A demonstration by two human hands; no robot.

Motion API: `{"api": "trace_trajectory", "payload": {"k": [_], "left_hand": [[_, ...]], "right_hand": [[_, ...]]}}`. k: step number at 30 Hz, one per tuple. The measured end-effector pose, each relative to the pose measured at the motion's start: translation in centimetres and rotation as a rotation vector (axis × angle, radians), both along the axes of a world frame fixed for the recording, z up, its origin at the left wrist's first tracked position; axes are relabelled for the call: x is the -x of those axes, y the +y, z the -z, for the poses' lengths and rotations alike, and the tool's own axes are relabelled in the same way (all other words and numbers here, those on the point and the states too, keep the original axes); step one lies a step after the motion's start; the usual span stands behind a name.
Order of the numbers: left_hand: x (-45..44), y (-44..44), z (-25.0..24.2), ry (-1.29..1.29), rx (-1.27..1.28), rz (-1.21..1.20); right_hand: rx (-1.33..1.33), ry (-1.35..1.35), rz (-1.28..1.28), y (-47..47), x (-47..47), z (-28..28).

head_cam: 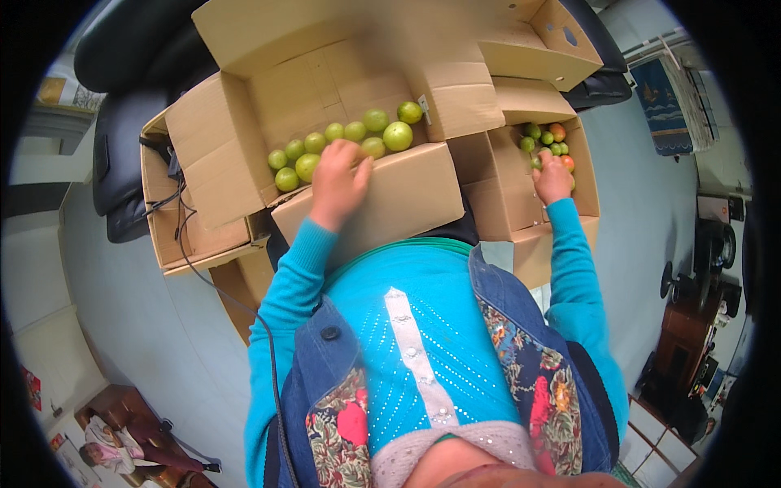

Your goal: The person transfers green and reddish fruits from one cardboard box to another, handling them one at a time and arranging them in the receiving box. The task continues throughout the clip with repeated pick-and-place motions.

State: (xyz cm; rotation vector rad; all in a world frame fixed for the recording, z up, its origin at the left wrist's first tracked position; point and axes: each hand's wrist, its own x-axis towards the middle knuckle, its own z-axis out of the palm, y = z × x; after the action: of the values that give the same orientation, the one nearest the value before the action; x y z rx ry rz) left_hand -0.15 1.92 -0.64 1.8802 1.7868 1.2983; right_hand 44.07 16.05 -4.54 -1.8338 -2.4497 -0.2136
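Observation:
A large open cardboard box (299, 79) lies before me, with several green tomatoes (398, 136) lined up along its near side. My left hand (341, 180) is over the near edge of that box, among the tomatoes; its fingertips are partly hidden, so a hold cannot be made out. To the right, a smaller cardboard box (586, 177) contains small green tomatoes (532, 131) and a few reddish ones (557, 131). My right hand (554, 180) reaches into this box, its fingers down at the small tomatoes. Whether it grips one cannot be told.
At the left stands another cardboard box (201, 244) with black cables (180, 183); one cable runs down past my left arm. Black padded seats (131, 146) are behind the boxes. Another person (116, 442) sits far off at the lower left.

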Motion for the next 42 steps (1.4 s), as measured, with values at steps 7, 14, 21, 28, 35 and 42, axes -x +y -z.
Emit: {"api": "trace_trajectory", "payload": {"k": [7, 14, 21, 28, 35, 42], "left_hand": [[-0.2, 0.1, -0.1, 0.011, 0.021, -0.011], [0.0, 0.0, -0.1, -0.065, 0.045, -0.008], [0.0, 0.0, -0.2, -0.037, 0.026, -0.016], [0.0, 0.0, -0.1, -0.047, 0.027, -0.016], [0.0, 0.1, -0.1, -0.047, 0.035, -0.006], [0.0, 0.0, -0.2, -0.036, 0.006, -0.006]], "right_hand": [[0.2, 0.783, -0.362, -3.3, 13.2, -12.7], [0.047, 0.181, -1.041, 0.3, 23.3, -12.2], [0.234, -0.328, -1.027, 2.8, 25.5, -10.1], [0.22, -0.414, -1.011, 2.7, 26.1, -8.5], [0.154, -0.336, -0.981, 2.8, 26.6, -7.0], [0.026, -0.078, -1.0, 4.3, 25.8, -9.4]]}}
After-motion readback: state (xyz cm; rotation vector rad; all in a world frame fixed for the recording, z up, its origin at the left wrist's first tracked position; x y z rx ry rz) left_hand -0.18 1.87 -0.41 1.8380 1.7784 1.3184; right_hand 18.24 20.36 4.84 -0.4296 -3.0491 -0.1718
